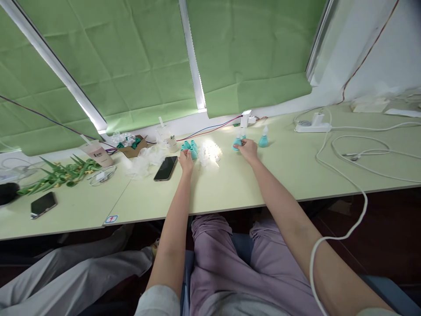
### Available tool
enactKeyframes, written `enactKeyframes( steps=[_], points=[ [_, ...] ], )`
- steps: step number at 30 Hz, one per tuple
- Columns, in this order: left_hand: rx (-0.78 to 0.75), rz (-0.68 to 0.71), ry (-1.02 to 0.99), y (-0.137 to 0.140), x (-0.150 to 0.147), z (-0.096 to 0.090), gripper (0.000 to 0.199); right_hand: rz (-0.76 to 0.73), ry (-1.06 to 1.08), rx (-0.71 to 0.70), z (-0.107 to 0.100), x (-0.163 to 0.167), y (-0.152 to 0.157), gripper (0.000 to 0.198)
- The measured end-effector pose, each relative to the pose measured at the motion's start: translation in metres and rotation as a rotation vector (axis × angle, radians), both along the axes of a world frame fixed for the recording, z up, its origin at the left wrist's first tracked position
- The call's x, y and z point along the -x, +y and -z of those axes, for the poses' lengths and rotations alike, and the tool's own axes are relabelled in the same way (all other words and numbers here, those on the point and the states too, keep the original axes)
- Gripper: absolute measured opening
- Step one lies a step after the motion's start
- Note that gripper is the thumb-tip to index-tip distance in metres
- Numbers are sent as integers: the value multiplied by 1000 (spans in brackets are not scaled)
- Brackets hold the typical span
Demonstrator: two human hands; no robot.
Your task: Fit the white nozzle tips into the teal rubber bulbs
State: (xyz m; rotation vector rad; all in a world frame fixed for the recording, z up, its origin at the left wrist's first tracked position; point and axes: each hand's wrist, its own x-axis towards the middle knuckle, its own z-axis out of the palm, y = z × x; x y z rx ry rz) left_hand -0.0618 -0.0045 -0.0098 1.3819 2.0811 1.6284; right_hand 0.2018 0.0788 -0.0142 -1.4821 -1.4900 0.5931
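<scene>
My left hand point(186, 161) is at the near side of a cluster of small teal bottle-shaped pieces point(192, 151). Its fingers are closed against one of them. On the right, my right hand point(249, 150) grips a teal piece with a pale tip point(236, 144) near the tabletop. Another pale tip shows just behind it, partly hidden. A separate teal piece with a white pointed tip point(263, 139) stands upright to the right of that hand. Between my hands lies a patch of small white translucent pieces point(210, 152), brightly lit.
Left of my hand are a black phone point(166, 168), crumpled clear plastic point(144, 162), a cardboard box point(134, 150) and drink cups point(98, 153). Flowers point(66, 173) lie further left. A power strip point(313, 127) and a long white cable point(357, 215) occupy the right. Another person's legs point(82, 272) show lower left.
</scene>
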Motion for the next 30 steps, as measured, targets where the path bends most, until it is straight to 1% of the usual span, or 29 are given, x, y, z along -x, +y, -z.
enactKeyframes(
  steps=[3,8,14,17,20,24,30],
  points=[
    [-24,-20,8,-1,-1,-1,14,81,14,-6,0,-4,1,30],
    [-23,-22,16,-2,-3,-3,11,89,65,28,1,-5,1,37],
    [-11,-21,14,-5,-5,-5,11,193,-47,58,3,-8,-4,38],
    [1,-16,20,-7,-6,-6,12,198,-146,59,9,-10,-3,37],
    [-1,-22,24,-7,-6,-5,12,203,-206,18,15,-12,0,36],
    [-10,-24,27,-5,-5,-3,12,203,-217,4,19,-15,7,37],
    [4,-28,52,-6,-5,-2,16,192,-172,16,19,-16,11,39]
  ],
)
